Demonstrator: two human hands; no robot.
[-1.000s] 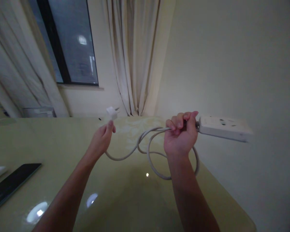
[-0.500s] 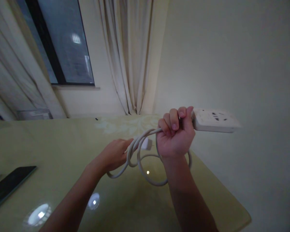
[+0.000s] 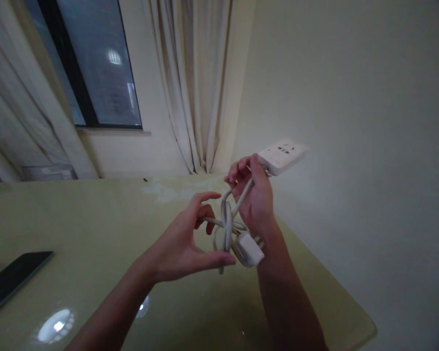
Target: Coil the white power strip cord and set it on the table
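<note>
The white power strip [image 3: 283, 156] is in the air above the far right part of the surface [image 3: 95, 224], socket face up, tilted. The right hand [image 3: 254, 195] supports it at the cord end: thumb against that end, fingers loosely curled, the cord [image 3: 228, 224] crossing the palm. The cord is gathered in loops between both hands. The left hand [image 3: 179, 241] is at the loops — thumb and forefinger spread apart, the others curled beside a strand; whether they pinch it, I cannot tell. The white plug [image 3: 249, 249] hangs below the loops, prongs toward the right wrist. A dark flat panel [image 3: 18, 278] lies at the left — well apart from the hands. Behind: curtain [image 3: 197, 83] and window [image 3: 98, 63].
</note>
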